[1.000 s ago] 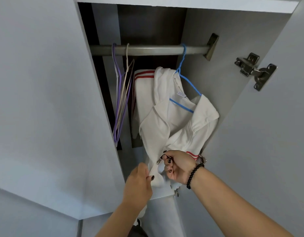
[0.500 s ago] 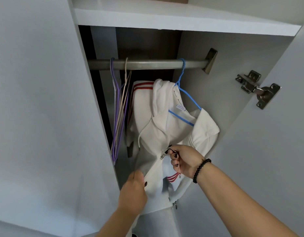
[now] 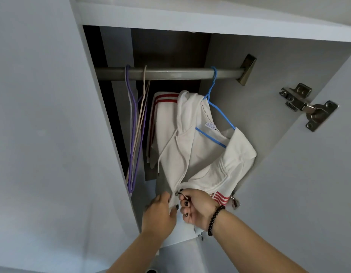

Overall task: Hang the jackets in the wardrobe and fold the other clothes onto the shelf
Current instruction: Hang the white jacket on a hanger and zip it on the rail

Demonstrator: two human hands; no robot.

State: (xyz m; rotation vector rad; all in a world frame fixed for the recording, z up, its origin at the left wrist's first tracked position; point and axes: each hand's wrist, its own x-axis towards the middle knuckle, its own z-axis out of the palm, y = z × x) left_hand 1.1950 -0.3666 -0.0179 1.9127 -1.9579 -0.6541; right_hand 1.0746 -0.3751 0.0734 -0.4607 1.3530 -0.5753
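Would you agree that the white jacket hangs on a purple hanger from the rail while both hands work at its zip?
Not quite: the hanger under the white jacket is blue, as the head view shows. The purple hanger hangs bare further left on the rail. The rest holds: the right hand pinches the zip pull and the left hand holds the fabric beside it.

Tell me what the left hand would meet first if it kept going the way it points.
The left hand points up and right, already gripping the white zip hoodie front; beyond that, probably the right hand at the zipper pull. Depth unclear.
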